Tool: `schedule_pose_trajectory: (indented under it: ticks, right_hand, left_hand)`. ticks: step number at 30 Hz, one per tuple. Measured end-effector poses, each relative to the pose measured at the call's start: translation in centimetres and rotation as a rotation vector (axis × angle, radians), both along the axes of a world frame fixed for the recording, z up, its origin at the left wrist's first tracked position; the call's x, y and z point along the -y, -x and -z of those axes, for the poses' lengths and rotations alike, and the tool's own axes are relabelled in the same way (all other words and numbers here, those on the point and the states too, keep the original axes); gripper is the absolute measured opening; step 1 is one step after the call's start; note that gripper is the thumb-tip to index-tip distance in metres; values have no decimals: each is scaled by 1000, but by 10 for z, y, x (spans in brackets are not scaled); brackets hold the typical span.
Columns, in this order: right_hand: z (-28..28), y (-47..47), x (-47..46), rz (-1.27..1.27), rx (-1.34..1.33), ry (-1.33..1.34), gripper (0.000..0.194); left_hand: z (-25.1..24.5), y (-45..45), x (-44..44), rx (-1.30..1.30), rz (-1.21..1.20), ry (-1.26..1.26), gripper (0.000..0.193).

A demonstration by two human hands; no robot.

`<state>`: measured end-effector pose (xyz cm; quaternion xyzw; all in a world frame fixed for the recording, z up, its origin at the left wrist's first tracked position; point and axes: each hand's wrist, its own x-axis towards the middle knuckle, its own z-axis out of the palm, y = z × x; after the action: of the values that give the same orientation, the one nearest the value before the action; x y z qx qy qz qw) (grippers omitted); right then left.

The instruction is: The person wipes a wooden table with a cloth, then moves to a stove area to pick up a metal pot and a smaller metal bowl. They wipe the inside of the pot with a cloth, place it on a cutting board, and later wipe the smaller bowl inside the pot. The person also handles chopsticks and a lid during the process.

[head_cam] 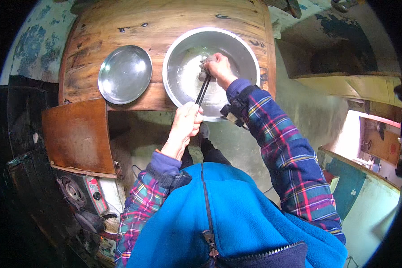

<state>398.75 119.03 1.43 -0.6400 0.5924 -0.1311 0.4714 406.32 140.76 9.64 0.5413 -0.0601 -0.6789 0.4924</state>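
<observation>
My left hand (186, 122) is closed around a pair of dark chopsticks (203, 88) near the basin's front rim. The chopsticks point up and away into a large round metal basin (249, 50) on a wooden table. Inside the basin, my right hand (220, 66) grips a greyish, cloth-like lump (202, 74) by the chopsticks' far ends; what exactly the lump is cannot be told. The basin's bottom looks shiny and may be wet. To the left of the basin lies a round, shallow metal plate or lid (125, 75).
The wooden table (160, 16) bears the basin and plate. A brown wooden panel (77, 137) stands at its front left corner. Lower left are a gas stove (72, 191) and a dark pan (90, 221). A green and white partition (345, 184) stands at the right.
</observation>
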Motion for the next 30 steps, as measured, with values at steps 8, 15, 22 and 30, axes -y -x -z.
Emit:
schedule_pose_trajectory:
  ticks: [8, 15, 22, 30]
  right_hand:
    - [30, 24, 0, -642, -584, 395, 41]
    - [7, 35, 30, -229, -209, -28, 36]
    - [-70, 57, -55, -124, 545, -379, 34]
    - [-35, 24, -52, 106, 249, -76, 29]
  left_hand:
    - [8, -29, -15, 135, -125, -54, 17]
    - [25, -25, 15, 165, -184, -53, 14]
    - [26, 4, 58, 188, -171, -78, 22]
    - [6, 32, 32, 100, -40, -45, 25]
